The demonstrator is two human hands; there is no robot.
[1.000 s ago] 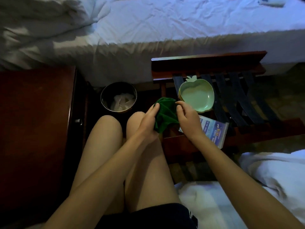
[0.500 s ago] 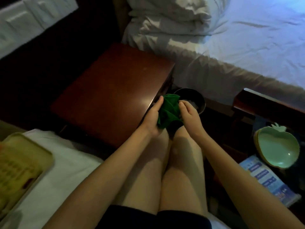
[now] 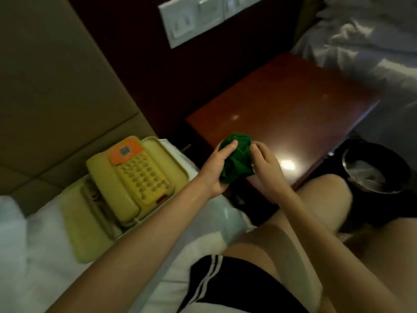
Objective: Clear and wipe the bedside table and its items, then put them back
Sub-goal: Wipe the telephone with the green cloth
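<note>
A bunched green cloth (image 3: 238, 160) is held between both hands over the near left corner of the dark red bedside table (image 3: 293, 109). My left hand (image 3: 217, 171) cups it from the left, fingers stretched along it. My right hand (image 3: 262, 164) pinches it from the right with curled fingers. The tabletop is bare and shiny. A yellow telephone (image 3: 133, 177) with an orange panel sits on a yellow tray (image 3: 76, 231) on the white bed at my left.
A black waste bin (image 3: 374, 170) with a white liner stands on the floor right of the table. A second bed with rumpled white bedding (image 3: 365, 37) lies beyond it. A switch panel (image 3: 198, 16) is on the wall. My bare knees are below the hands.
The view has swung left from the luggage rack and green dish to the table and telephone. Both hands carried the green cloth leftward, from over the bin to the table's near corner.
</note>
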